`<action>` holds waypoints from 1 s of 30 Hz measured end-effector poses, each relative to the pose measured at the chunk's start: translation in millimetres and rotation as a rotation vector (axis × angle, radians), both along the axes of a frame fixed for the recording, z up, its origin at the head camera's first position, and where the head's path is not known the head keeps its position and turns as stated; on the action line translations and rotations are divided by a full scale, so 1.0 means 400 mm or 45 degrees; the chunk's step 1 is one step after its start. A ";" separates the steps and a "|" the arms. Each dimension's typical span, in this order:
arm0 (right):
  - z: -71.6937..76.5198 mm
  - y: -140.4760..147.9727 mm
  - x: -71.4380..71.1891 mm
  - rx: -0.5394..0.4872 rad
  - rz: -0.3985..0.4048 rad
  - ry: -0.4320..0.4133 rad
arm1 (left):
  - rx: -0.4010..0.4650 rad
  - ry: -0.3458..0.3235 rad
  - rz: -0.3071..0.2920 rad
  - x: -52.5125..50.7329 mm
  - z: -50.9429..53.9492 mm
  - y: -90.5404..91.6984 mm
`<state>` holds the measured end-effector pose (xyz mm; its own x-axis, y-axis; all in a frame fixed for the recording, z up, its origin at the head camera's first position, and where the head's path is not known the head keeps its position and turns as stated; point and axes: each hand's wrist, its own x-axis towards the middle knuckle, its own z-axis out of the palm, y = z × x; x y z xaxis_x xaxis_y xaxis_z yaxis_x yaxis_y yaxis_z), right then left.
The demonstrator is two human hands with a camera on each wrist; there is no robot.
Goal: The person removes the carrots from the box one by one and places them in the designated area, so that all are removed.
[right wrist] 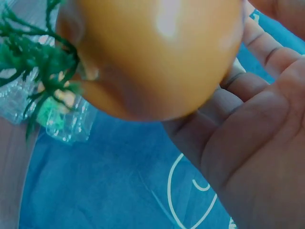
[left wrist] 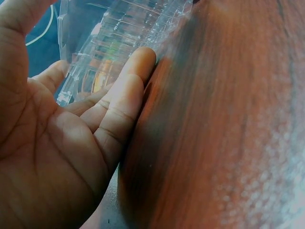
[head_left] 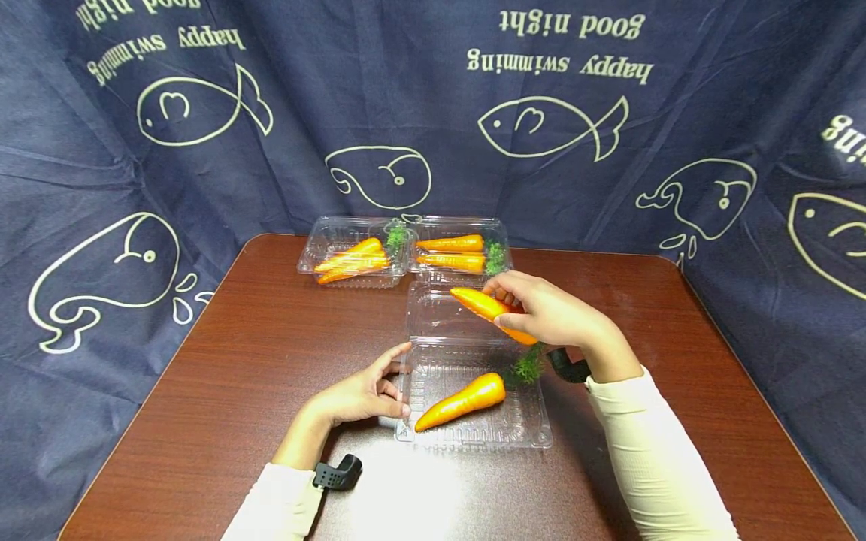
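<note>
In the head view a clear plastic clamshell box (head_left: pixel 426 383) lies unfolded in front of me, its lid (head_left: pixel 433 308) laid back. One orange carrot (head_left: pixel 467 402) rests slantwise inside the base. My right hand (head_left: pixel 551 312) grips a second carrot (head_left: pixel 479 302) above the hinge area; green leaves (head_left: pixel 528 366) hang at its thick end. That held carrot (right wrist: pixel 152 57) fills the top of the right wrist view. Against the base's left side rests my left hand (head_left: pixel 365 391), fingers spread and loosely bent. The left wrist view shows its open palm (left wrist: pixel 52 157) and fingertips touching the plastic.
Two closed clear boxes stand side by side at the table's back edge, a left one (head_left: pixel 307 259) and a right one (head_left: pixel 497 229), each with carrots and greens inside. Behind the brown table (head_left: pixel 237 361) hangs a dark blue curtain (head_left: pixel 433 90) with fish and whale drawings.
</note>
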<state>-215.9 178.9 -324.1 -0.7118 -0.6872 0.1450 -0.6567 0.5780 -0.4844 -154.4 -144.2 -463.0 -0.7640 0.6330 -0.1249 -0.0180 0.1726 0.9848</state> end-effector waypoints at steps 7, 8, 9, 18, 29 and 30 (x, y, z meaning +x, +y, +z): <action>0.004 0.028 -0.005 -0.064 -0.037 -0.024 | -0.012 0.014 -0.002 -0.004 -0.004 0.000; 0.005 0.032 -0.005 -0.082 -0.045 -0.038 | -0.014 0.015 -0.004 -0.004 -0.004 0.000; 0.006 0.036 -0.005 -0.100 -0.052 -0.050 | -0.015 0.015 -0.005 -0.004 -0.003 0.000; 0.015 0.068 0.000 -0.166 -0.108 -0.072 | -0.020 0.009 -0.007 -0.003 -0.001 0.000; -0.006 0.117 -0.019 -0.163 -0.126 -0.115 | -0.010 0.005 -0.013 -0.003 -0.006 0.000; -0.012 0.123 -0.022 -0.166 -0.131 -0.128 | -0.006 0.005 -0.016 -0.004 -0.006 0.001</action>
